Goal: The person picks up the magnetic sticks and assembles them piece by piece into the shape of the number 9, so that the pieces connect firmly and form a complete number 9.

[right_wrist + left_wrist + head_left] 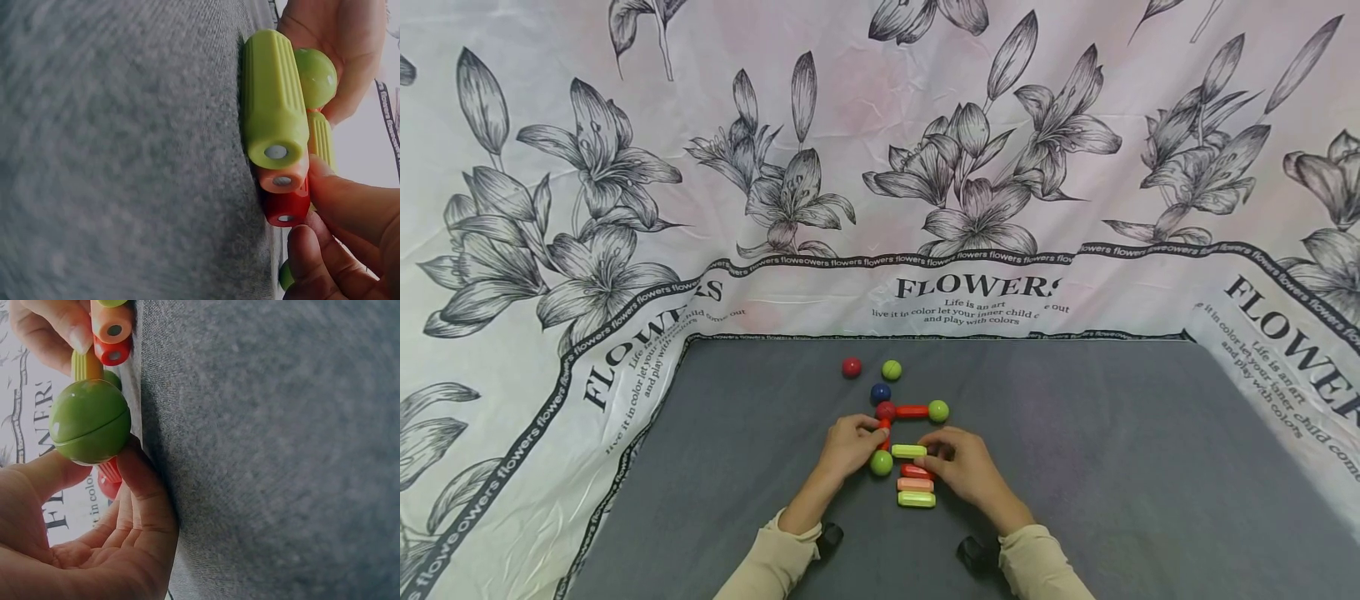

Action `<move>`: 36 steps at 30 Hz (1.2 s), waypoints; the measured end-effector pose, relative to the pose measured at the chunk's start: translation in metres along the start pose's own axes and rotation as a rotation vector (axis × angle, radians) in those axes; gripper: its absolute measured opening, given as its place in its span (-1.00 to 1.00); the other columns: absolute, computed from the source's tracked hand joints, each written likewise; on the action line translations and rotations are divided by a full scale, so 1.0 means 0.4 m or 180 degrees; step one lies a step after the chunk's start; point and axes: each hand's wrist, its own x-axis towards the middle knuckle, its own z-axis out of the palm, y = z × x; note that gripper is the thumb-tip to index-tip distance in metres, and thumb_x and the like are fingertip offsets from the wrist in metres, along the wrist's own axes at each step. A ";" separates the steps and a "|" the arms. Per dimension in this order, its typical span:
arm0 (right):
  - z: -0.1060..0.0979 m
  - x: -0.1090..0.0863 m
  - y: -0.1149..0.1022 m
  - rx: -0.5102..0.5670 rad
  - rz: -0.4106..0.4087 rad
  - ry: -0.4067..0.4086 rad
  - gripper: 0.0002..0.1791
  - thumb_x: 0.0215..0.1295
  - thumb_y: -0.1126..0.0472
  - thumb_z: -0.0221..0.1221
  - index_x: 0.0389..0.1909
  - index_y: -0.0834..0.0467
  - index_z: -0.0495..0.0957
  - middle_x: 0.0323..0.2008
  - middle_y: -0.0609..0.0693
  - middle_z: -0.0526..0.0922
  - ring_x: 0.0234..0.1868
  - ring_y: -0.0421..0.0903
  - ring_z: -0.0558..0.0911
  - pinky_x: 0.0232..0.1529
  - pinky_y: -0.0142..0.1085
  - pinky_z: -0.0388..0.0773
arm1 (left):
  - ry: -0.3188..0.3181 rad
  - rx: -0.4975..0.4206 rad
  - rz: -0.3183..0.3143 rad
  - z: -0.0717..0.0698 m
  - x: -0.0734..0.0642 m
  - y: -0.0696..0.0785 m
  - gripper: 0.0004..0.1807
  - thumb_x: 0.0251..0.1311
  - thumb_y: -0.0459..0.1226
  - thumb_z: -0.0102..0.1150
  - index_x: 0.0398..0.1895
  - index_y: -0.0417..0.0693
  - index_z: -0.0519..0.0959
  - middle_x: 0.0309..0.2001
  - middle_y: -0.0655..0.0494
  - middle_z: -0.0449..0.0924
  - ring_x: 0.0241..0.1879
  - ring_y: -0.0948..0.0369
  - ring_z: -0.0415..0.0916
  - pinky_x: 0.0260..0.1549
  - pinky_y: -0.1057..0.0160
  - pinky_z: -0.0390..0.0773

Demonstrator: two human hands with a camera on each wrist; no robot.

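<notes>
My left hand pinches a red magnetic rod between thumb and fingers. One end of it meets a red ball, the other a green ball, which looks large in the left wrist view. From the red ball a second red rod runs right to another green ball. Thumb and fingertips of my right hand hold a yellow-green rod by its right end. Its left end is close beside the lower green ball.
Below the held rod lie a red rod, a salmon rod and a yellow-green rod in a row, with metal dots in their ends. Farther back are a blue ball, a red ball and a green ball on the grey cloth.
</notes>
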 end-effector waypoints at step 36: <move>0.001 -0.001 -0.004 -0.0039 -0.0060 -0.0064 -0.81 0.09 0.17 0.47 -0.25 0.05 0.74 -0.45 -0.16 0.61 -0.46 -0.36 0.44 -0.45 -0.46 0.39 | 0.0088 -0.0081 -0.0076 -0.005 0.009 -0.009 -0.67 0.22 -0.18 0.32 -0.08 -0.24 0.69 -0.44 0.03 0.72 -0.53 0.32 0.46 -0.51 0.35 0.40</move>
